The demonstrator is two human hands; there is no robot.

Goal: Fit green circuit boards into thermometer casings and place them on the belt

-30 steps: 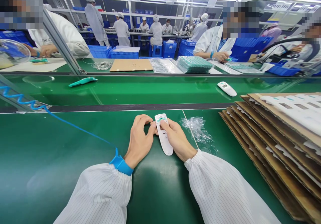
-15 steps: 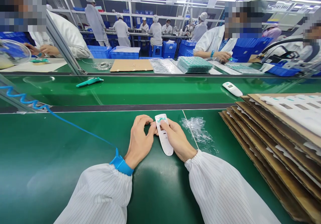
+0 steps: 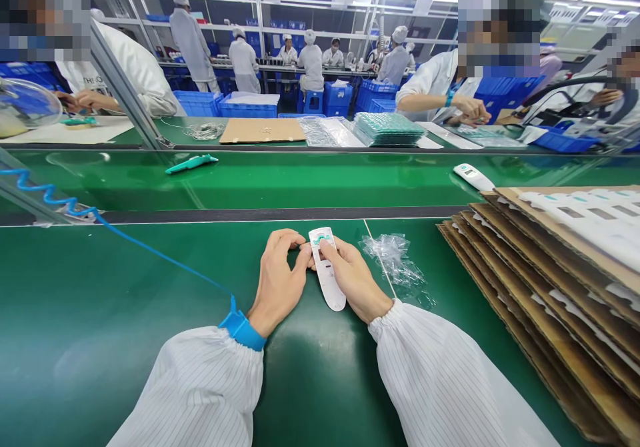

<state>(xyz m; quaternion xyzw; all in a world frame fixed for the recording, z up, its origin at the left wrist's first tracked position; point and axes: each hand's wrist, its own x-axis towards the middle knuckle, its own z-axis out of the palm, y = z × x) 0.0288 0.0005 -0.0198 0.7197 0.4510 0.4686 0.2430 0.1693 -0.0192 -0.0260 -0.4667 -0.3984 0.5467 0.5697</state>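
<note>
A long white plastic shell (image 3: pixel 331 285) with teal parts near its top end stands tilted over the green bench. My right hand (image 3: pixel 354 275) is closed around its right side, thumb pressed on the front and fingers behind. At the left edge of the shell, my left hand (image 3: pixel 281 275) is curled with thumb and fingertips together against it; what lies between those tips is hidden. A blue wrist strap (image 3: pixel 243 330) circles my left wrist, its cord running up and left. Small clear plastic film pieces (image 3: pixel 399 260) lie right of my right hand.
Stacked cardboard sheets (image 3: pixel 545 300) carrying white shells (image 3: pixel 600 217) rise at the right. Beyond the bench edge, a green conveyor belt (image 3: pixel 320 180) bears a teal part (image 3: pixel 192 163) and a white handheld device (image 3: pixel 474 177). Co-workers sit across it, beside a stack of teal-filled packs (image 3: pixel 387 130).
On the belt, the teal part and the white device have shifted right. The co-worker across at right has raised a hand. My hands and the shell look unchanged.
</note>
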